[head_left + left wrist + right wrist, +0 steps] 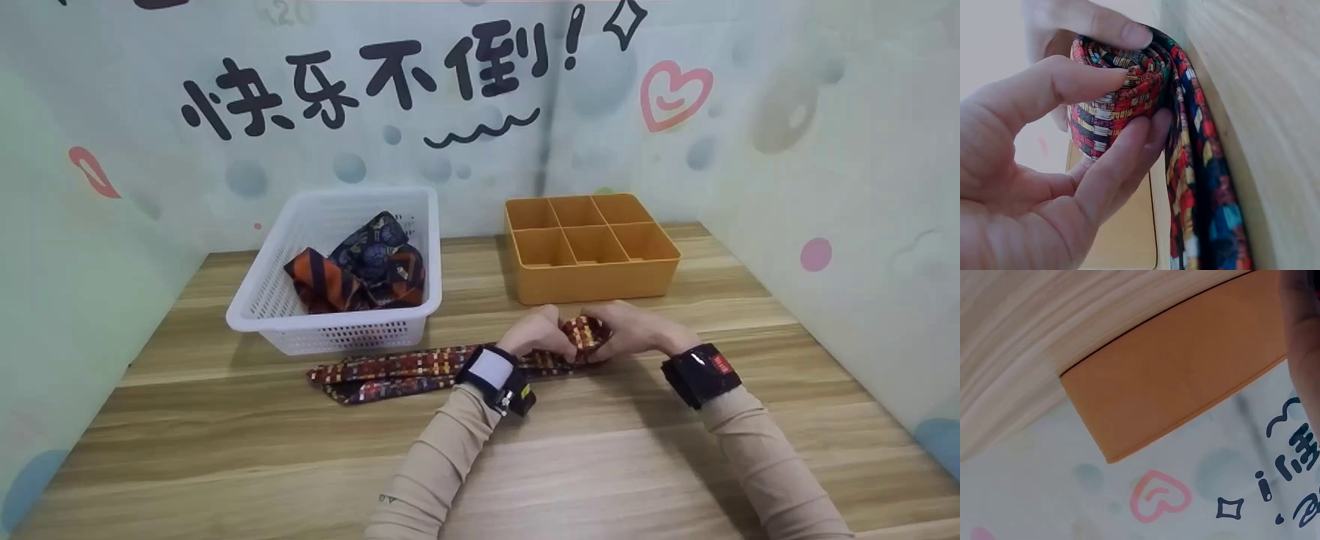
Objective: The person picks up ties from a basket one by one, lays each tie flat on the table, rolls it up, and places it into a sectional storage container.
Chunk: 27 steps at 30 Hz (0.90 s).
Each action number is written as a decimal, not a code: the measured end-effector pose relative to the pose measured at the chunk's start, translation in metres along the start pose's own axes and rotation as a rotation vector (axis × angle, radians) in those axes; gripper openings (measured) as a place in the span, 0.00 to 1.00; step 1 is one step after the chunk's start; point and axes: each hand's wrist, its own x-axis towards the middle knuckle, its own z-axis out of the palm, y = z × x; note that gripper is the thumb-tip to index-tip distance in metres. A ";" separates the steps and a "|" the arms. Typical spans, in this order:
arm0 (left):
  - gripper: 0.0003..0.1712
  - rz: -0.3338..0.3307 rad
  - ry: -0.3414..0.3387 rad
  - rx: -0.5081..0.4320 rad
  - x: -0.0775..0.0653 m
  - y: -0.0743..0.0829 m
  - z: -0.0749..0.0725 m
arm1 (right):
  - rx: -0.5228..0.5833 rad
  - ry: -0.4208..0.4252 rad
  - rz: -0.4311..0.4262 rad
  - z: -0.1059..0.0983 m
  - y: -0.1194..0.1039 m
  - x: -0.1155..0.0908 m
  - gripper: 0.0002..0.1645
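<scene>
A red, yellow and dark patterned necktie [405, 365] lies along the table, folded double, its right end wound into a roll. My left hand [538, 331] pinches that roll from the left, with its thumb on the coiled edge and fingers curled beneath in the left wrist view. From the other side my right hand [634, 328] grips the same roll. Close up, the rolled necktie [1092, 126] shows a spiral of layers, its flat tail running down beside the hand. In the right wrist view only a strip of the right hand [1304, 354] shows at the edge.
A white perforated basket [334, 324] stands at the back left, holding rolled ties, among them an orange striped tie [319, 279] and a dark blue tie [371, 247]. Behind the hands sits an orange box [600, 281] with several compartments. Printed walls enclose the wooden table [262, 450].
</scene>
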 end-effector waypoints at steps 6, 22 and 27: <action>0.33 0.088 0.009 0.113 -0.002 0.009 0.000 | -0.135 0.086 -0.057 -0.002 -0.013 0.002 0.24; 0.20 0.024 0.039 0.062 0.003 -0.003 -0.003 | 0.032 0.066 -0.032 0.001 0.001 0.000 0.32; 0.33 0.070 0.001 0.133 0.000 0.003 -0.004 | -0.070 0.085 -0.031 -0.003 -0.010 0.002 0.23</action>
